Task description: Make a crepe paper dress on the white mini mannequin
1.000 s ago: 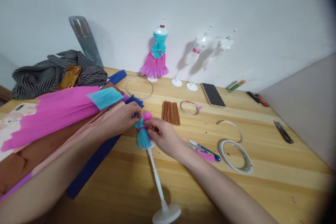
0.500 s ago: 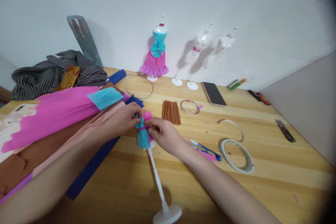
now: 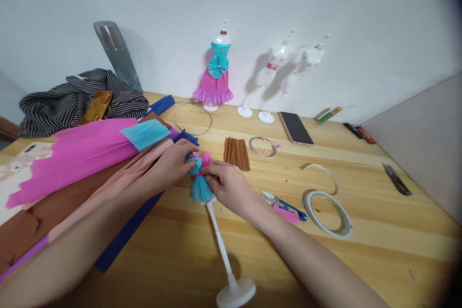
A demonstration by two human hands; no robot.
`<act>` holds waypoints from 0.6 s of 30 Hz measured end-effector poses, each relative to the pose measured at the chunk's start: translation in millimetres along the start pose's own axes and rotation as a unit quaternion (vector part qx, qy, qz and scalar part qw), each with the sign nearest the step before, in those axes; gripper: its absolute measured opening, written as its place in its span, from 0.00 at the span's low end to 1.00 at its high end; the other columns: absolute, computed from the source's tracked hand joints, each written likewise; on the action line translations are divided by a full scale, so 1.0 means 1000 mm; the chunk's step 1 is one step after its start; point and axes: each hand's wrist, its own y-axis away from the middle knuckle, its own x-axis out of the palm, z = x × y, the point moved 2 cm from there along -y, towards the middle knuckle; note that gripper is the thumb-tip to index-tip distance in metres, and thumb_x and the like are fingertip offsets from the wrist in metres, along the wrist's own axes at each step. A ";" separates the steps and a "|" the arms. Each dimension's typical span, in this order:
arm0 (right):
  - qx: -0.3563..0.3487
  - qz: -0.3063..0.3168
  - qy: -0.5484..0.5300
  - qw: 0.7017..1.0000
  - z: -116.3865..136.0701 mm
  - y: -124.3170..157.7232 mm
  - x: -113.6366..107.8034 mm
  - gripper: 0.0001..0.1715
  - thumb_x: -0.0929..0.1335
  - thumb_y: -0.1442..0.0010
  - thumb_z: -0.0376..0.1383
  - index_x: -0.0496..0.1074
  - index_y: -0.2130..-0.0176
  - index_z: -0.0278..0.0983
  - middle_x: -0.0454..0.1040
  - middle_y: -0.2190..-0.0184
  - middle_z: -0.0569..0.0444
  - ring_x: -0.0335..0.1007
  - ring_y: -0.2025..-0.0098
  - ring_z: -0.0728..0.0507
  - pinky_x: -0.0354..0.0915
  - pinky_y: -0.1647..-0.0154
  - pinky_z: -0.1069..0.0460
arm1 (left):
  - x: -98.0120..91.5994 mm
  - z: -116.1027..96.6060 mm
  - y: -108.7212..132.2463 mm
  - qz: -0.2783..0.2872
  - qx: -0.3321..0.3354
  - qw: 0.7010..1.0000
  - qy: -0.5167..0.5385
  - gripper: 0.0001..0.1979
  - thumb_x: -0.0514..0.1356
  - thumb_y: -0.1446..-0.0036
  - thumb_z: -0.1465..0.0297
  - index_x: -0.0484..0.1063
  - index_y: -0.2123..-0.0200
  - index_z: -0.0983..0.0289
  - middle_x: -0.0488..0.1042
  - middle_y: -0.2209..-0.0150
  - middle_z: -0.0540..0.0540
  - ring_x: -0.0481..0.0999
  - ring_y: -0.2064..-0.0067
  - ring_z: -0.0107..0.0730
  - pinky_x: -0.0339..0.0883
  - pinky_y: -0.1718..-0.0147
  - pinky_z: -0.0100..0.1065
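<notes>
left hand point(image 3: 176, 162): top of blue dress point(image 3: 201, 189) was pinched | right hand point(image 3: 230, 186): its waist was pinched | dress was held between both hands, equally near | white stand point(image 3: 224, 250) was tilted lengthwise below them

Four mannequins point(image 3: 213, 216): one at centre, three at upper middle. One flask point(image 3: 117, 53), upper left; one tape roll point(image 3: 346, 225) and one blue snips point(image 3: 299, 212), lower right.
</notes>
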 end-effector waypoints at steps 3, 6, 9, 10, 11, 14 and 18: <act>0.012 0.003 -0.005 1.000 -0.001 -0.001 0.001 0.18 0.62 0.42 0.25 0.77 0.58 0.37 0.76 0.60 0.50 0.72 0.60 0.45 0.64 0.60 0.53 | -0.004 -0.004 0.001 -0.007 -0.013 1.000 0.003 0.11 0.57 0.46 0.76 0.73 0.58 0.67 0.71 0.64 0.53 0.67 0.70 0.27 0.60 0.70 0.30; 0.009 0.008 -0.005 1.000 -0.001 -0.001 0.001 0.17 0.63 0.42 0.25 0.77 0.58 0.37 0.76 0.59 0.50 0.72 0.59 0.45 0.64 0.58 0.53 | -0.005 -0.007 0.000 0.000 -0.020 1.000 0.012 0.07 0.59 0.47 0.76 0.74 0.64 0.67 0.69 0.68 0.51 0.65 0.72 0.26 0.58 0.72 0.30; 0.009 0.012 0.019 1.000 0.002 0.001 -0.001 0.16 0.63 0.42 0.25 0.76 0.59 0.38 0.76 0.59 0.50 0.72 0.58 0.45 0.63 0.59 0.53 | 0.000 -0.002 -0.002 0.001 -0.001 0.999 0.048 0.05 0.60 0.50 0.78 0.74 0.68 0.67 0.68 0.67 0.50 0.65 0.72 0.24 0.58 0.71 0.29; 0.011 0.013 0.034 0.999 0.005 0.002 -0.002 0.16 0.63 0.42 0.26 0.76 0.59 0.38 0.75 0.59 0.50 0.72 0.59 0.45 0.63 0.60 0.53 | 0.003 0.001 -0.003 -0.002 0.008 0.998 0.064 0.05 0.60 0.50 0.79 0.74 0.68 0.66 0.69 0.66 0.50 0.64 0.72 0.24 0.58 0.71 0.29; 0.014 0.017 0.052 0.998 0.007 0.003 -0.003 0.15 0.64 0.42 0.26 0.76 0.59 0.37 0.75 0.60 0.50 0.71 0.59 0.45 0.63 0.61 0.53 | 0.006 0.004 -0.004 -0.004 0.016 0.997 0.078 0.05 0.60 0.50 0.79 0.73 0.69 0.66 0.69 0.66 0.50 0.64 0.72 0.24 0.59 0.71 0.29; 0.026 0.041 0.117 0.992 0.018 0.008 -0.007 0.12 0.64 0.40 0.29 0.75 0.59 0.37 0.74 0.60 0.49 0.71 0.60 0.45 0.62 0.64 0.53 | 0.012 0.010 -0.006 -0.017 0.033 0.994 0.103 0.04 0.59 0.50 0.78 0.72 0.71 0.66 0.69 0.65 0.51 0.65 0.71 0.24 0.59 0.71 0.29; 0.029 0.074 0.185 0.979 0.029 0.012 -0.007 0.11 0.63 0.39 0.31 0.74 0.61 0.35 0.73 0.60 0.48 0.71 0.64 0.45 0.60 0.69 0.53 | 0.017 0.012 -0.008 -0.039 0.043 0.992 0.115 0.05 0.58 0.51 0.80 0.71 0.73 0.66 0.70 0.65 0.52 0.66 0.69 0.25 0.60 0.71 0.28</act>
